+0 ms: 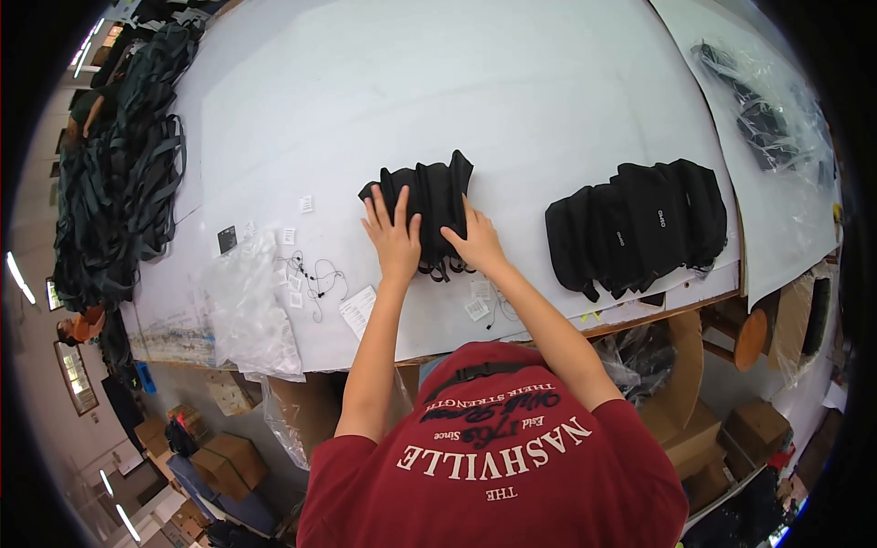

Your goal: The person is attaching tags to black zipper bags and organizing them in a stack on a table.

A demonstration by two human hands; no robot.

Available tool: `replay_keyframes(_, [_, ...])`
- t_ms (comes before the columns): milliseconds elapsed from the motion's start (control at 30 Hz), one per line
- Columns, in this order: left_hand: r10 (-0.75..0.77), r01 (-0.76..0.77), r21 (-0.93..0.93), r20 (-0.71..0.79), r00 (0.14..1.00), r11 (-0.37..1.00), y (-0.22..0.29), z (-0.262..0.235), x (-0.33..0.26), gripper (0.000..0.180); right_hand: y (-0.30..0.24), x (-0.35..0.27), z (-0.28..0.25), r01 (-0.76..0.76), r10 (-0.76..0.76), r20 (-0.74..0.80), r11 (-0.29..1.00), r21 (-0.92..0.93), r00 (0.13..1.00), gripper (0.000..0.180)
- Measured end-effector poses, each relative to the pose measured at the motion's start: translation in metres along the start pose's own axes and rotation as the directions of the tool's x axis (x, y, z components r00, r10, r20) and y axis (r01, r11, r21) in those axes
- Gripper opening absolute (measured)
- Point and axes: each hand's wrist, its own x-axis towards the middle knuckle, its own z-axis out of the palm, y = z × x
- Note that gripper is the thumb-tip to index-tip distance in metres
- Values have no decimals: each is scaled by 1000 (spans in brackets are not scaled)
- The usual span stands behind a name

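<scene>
Hands: two – left hand point(393, 236) and right hand point(475, 239), both flat and spread, pressing on the black pouch point(429, 203), gripping nothing.
Pouch: one, soft black fabric, creased – lies mid-surface, just ahead of the person.
Stack: about four black bags point(639, 224), overlapping in a row, to the right, well apart.
Straps: a heap of dark webbing point(123, 173) at the left edge.
Plastic bags: clear, crinkled; one point(242, 306) near left, another holding dark items point(763, 114) far right.
Tags: several small white paper tags point(294, 274), loose.
Surface point(457, 82): white, smooth.

Head camera looks steeply down onto the table point(512, 100).
</scene>
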Motion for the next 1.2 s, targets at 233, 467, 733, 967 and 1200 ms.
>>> replay_keyframes(233, [382, -336, -247, 168, 909, 909, 46, 14, 12, 42, 2, -9, -42, 125, -94, 115, 944, -306, 989, 73])
replay_keyframes(467, [368, -329, -216, 177, 913, 919, 46, 23, 12, 40, 47, -85, -119, -208, 90, -237, 816, -539, 967, 40])
replay_keyframes(733, [361, -322, -240, 143, 922, 916, 49, 24, 11, 38, 68, -83, -122, -71, -47, -340, 943, -326, 939, 26])
replay_keyframes(967, [276, -221, -335, 125, 953, 916, 58, 24, 13, 45, 1, -18, -80, 101, -56, -313, 986, 131, 948, 28])
replay_keyframes(1200, [348, -336, -119, 93, 933, 934, 71, 20, 17, 49, 22, 0, -46, -114, 114, 3, 993, 13, 993, 69])
